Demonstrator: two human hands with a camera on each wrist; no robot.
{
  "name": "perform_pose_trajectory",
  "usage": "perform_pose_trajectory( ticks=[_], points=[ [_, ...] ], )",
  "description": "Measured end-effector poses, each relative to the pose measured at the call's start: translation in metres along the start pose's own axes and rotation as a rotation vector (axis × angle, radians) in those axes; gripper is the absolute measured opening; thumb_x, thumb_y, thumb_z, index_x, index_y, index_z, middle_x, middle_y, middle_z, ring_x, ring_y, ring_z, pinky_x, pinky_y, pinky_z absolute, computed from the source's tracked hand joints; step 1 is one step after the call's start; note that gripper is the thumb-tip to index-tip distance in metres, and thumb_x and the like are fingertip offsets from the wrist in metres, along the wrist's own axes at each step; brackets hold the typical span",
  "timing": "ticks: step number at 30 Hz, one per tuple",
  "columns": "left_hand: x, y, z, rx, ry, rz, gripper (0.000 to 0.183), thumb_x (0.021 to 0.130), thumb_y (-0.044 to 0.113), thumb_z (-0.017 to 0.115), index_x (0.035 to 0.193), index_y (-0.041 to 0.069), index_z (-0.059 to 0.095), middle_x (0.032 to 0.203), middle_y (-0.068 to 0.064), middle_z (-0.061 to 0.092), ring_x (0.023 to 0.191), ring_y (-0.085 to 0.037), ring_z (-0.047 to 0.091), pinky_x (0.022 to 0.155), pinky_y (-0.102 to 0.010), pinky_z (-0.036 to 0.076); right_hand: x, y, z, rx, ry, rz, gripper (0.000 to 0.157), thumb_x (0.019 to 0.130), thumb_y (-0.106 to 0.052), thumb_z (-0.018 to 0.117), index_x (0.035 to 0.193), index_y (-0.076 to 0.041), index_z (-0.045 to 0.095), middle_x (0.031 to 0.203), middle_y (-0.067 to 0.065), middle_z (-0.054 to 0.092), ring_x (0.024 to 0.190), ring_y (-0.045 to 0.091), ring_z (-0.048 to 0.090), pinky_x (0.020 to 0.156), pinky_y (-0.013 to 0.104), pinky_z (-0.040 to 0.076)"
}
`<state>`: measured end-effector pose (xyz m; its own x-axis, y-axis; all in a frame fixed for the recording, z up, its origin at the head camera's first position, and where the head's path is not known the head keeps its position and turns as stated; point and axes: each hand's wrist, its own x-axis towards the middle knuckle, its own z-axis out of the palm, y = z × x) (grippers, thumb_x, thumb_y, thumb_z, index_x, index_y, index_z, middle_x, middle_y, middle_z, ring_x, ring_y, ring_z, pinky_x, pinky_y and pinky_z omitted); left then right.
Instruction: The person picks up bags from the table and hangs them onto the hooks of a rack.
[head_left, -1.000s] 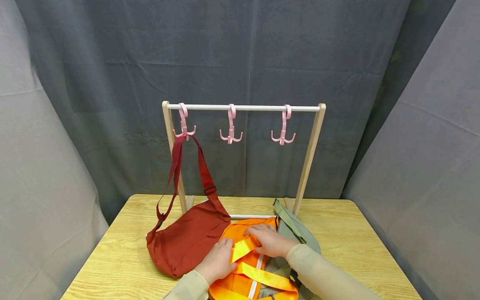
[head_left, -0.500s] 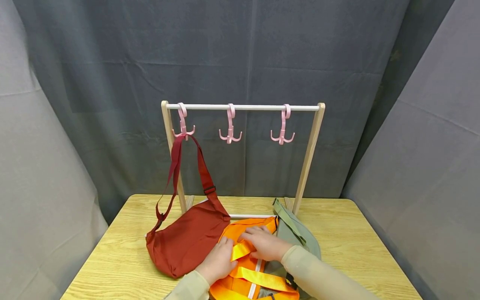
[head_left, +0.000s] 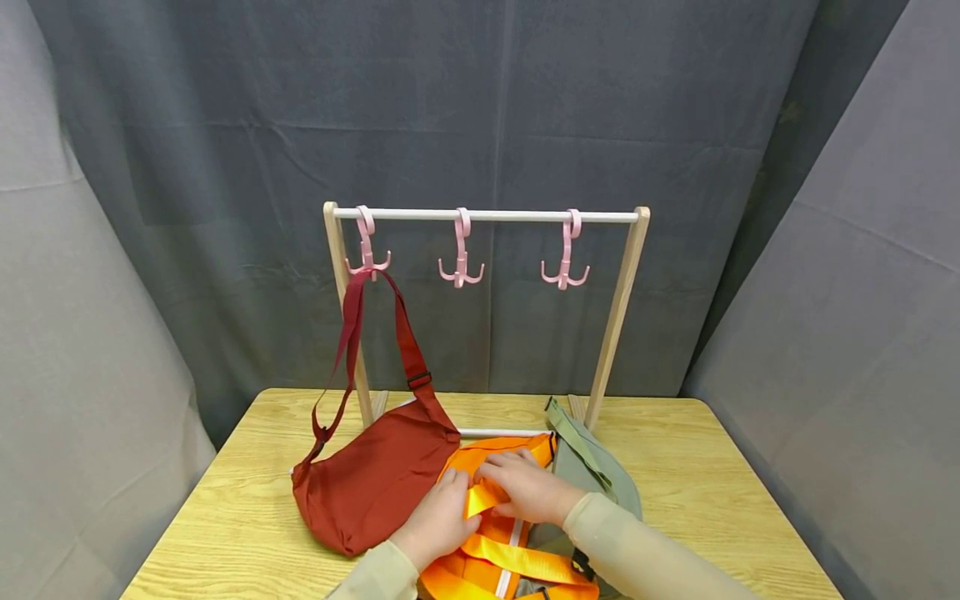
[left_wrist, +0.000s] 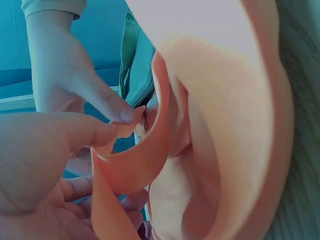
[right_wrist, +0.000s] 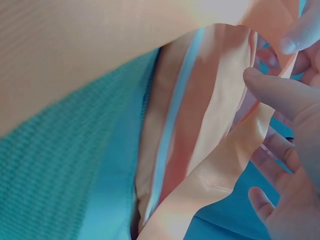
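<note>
Head view: orange bag (head_left: 480,455) lay at the near middle of the wooden table (head_left: 720,483), overlapping a grey-green bag (head_left: 615,477) to its right. Left hand (head_left: 438,518) and right hand (head_left: 528,487) were close together over it, fingers bent, both on a yellow-orange strap (head_left: 485,497). Dark red shoulder bag (head_left: 382,475) stood to the left, its body on the table, its strap looped over the left pink hook (head_left: 367,242). Middle pink hook (head_left: 461,250) and right pink hook (head_left: 567,250) hung bare from the white rail (head_left: 517,216) on the far side.

Left wrist view (colours shifted): left hand, nearest the lens, pinched the strap under its thumb, fingers partly curled below. Right hand was just beyond, thumb tip on the same strap.

Right wrist view: right hand's thumb lay along the strap, other fingers loosely spread behind; exact grip of those fingers could not be told. A pale zip (right_wrist: 172,115) ran down the orange bag.
</note>
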<state>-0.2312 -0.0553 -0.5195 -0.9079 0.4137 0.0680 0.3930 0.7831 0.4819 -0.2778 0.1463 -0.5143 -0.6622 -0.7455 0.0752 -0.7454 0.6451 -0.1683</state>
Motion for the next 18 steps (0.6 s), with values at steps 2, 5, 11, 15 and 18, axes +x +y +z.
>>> perform_pose_trajectory(
  ticks=[2, 5, 11, 15, 18],
  points=[
    [0.000, 0.001, -0.002, -0.025, -0.001, -0.003, 0.042, 0.088, 0.023, 0.082, 0.116, 0.003, 0.058, 0.103, -0.005, 0.054, 0.088, -0.018, 0.057, 0.083, -0.035, 0.054, 0.000, -0.001, -0.002, -0.006, 0.016, -0.006, 0.044, 0.086, -0.032, 0.085, 0.124, -0.025, 0.064, 0.118, -0.008, 0.063, 0.115, 0.017, 0.061, 0.100, 0.051, 0.045],
    [0.000, 0.004, -0.005, -0.047, 0.013, 0.003, 0.042, 0.088, 0.022, 0.081, 0.116, 0.003, 0.057, 0.103, -0.005, 0.056, 0.088, -0.018, 0.057, 0.083, -0.035, 0.054, -0.001, -0.003, -0.006, 0.003, 0.036, -0.010, 0.042, 0.086, -0.028, 0.085, 0.123, -0.024, 0.064, 0.118, -0.007, 0.064, 0.116, 0.019, 0.062, 0.103, 0.056, 0.045],
    [0.000, 0.004, -0.008, -0.073, 0.045, 0.018, 0.041, 0.088, 0.020, 0.081, 0.117, 0.003, 0.056, 0.100, -0.003, 0.056, 0.084, -0.016, 0.055, 0.080, -0.033, 0.052, -0.002, -0.002, -0.014, 0.032, 0.061, -0.001, 0.040, 0.085, -0.021, 0.086, 0.120, -0.022, 0.065, 0.118, -0.005, 0.065, 0.117, 0.021, 0.063, 0.103, 0.060, 0.046],
    [0.001, 0.001, -0.012, -0.108, 0.045, 0.023, 0.039, 0.089, 0.019, 0.080, 0.115, 0.005, 0.056, 0.100, -0.003, 0.057, 0.083, -0.014, 0.054, 0.077, -0.029, 0.052, -0.004, -0.001, -0.020, 0.034, 0.090, 0.001, 0.039, 0.086, -0.021, 0.085, 0.119, -0.022, 0.065, 0.117, -0.005, 0.065, 0.114, 0.020, 0.063, 0.101, 0.056, 0.049],
    [0.001, 0.000, -0.017, -0.125, 0.032, 0.025, 0.039, 0.089, 0.020, 0.080, 0.117, 0.005, 0.056, 0.104, -0.004, 0.058, 0.084, -0.013, 0.054, 0.078, -0.028, 0.053, -0.005, 0.001, -0.024, 0.039, 0.126, -0.012, 0.038, 0.086, -0.021, 0.085, 0.119, -0.020, 0.066, 0.116, -0.004, 0.065, 0.111, 0.019, 0.064, 0.100, 0.052, 0.051]
  ],
)
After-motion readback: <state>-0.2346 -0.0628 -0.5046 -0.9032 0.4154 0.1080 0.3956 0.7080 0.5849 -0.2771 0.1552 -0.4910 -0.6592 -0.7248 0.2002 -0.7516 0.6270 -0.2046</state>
